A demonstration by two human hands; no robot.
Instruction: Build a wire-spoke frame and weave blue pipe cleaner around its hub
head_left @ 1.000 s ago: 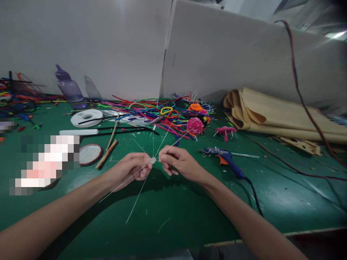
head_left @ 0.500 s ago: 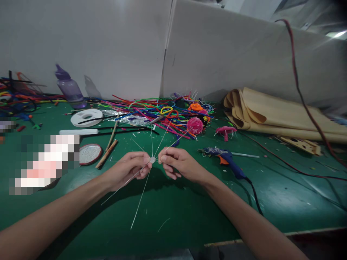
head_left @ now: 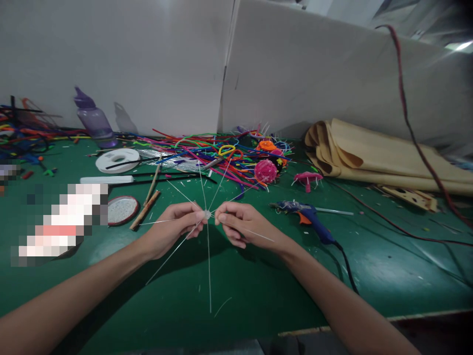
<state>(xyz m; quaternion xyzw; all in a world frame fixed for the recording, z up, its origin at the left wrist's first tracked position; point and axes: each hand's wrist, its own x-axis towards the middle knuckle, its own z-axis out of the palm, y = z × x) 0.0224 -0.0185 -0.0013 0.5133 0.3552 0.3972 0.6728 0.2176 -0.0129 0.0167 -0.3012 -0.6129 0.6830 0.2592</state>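
A small whitish disc [head_left: 207, 214] with several thin, stiff translucent strands radiating from it like spokes is held above the green table. My left hand [head_left: 176, 228] pinches the disc's left edge between thumb and fingers. Just right of the disc, my right hand [head_left: 246, 224] is closed in a pinch on a strand close to the hub. One strand [head_left: 210, 276] points straight down toward me, and another lies across the back of my right hand. The fingertips hide parts of the strands.
A blue glue gun [head_left: 312, 217] lies to the right, its cord trailing forward. Behind are colourful pipe cleaners [head_left: 207, 153], a pink pompom-like piece [head_left: 266, 171] and brown paper [head_left: 369, 153]. On the left are a white spool [head_left: 117, 161], sticks [head_left: 146, 209] and a purple bottle [head_left: 95, 121].
The disc and its strands have turned: the lower strand swung rightward to point straight down, and one strand now crosses my right hand. Both hands have stayed nearly in place.
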